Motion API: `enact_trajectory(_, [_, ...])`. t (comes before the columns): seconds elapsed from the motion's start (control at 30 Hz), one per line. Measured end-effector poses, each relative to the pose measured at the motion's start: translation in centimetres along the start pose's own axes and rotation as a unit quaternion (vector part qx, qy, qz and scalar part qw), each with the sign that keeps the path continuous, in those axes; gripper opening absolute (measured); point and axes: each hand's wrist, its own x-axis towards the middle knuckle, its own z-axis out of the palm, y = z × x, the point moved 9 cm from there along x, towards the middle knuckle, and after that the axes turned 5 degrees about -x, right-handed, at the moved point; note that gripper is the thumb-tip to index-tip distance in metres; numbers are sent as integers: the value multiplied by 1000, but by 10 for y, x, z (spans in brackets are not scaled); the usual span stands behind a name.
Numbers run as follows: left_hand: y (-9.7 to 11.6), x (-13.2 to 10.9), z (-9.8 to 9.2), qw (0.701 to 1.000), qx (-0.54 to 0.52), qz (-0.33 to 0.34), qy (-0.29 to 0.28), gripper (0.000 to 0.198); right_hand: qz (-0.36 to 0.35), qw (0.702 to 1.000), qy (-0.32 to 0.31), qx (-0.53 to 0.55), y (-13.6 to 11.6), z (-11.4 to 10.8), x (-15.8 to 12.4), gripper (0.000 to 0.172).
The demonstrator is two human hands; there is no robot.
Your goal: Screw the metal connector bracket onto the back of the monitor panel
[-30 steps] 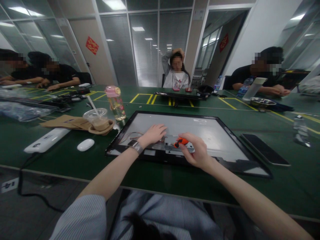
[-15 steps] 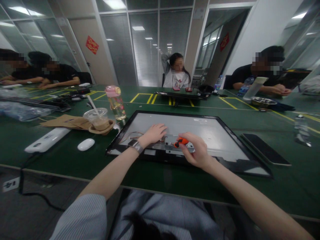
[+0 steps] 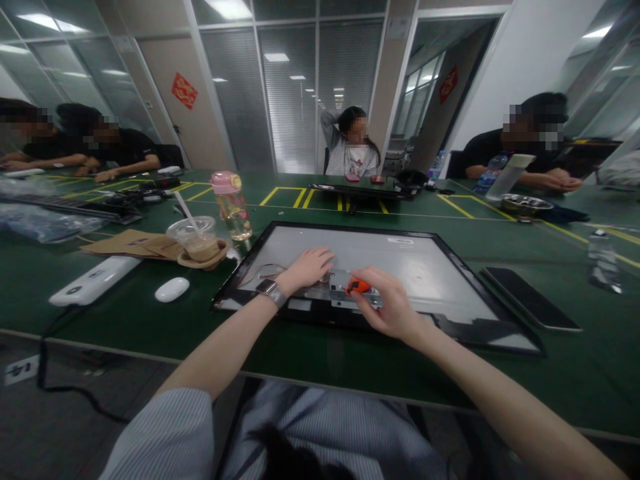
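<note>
A flat display panel point(image 3: 350, 250) with a grey metal back and black frame lies on the green table. My left hand point(image 3: 311, 267) rests flat on it with fingers stretched out, beside thin wires point(image 3: 260, 272) at the panel's left. My right hand point(image 3: 387, 303) is closed around an orange and black screwdriver point(image 3: 361, 286). The screwdriver is over a small silver metal bracket point(image 3: 340, 277) near the panel's front edge. Its tip is not clearly visible.
To the left stand a lidded drink cup point(image 3: 197, 237), a pink-capped bottle point(image 3: 231, 207), a white earbud case point(image 3: 172, 289) and a white power strip point(image 3: 95, 280). A black phone point(image 3: 530, 298) lies right of the panel. Other people sit around the table.
My right hand and the screwdriver have shifted slightly left and down, and the screwdriver's handle appears turned a little. My left hand has stayed in place.
</note>
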Motion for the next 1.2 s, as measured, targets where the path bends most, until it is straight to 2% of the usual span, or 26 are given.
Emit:
enact_trajectory(0.5, [1,0,-1,1000,8,6,-2,49,0,1000,16,-14,2,-1,-3,32])
enact_trajectory(0.97, [2,-1,-2,1000,0,-2,-3,49,2,1000,21,-8,3,-1,-3,40])
enact_trajectory(1.2, [0,0,0,1000,-1,0,-2,49,-2,1000,20,-9,1,-1,-2,37])
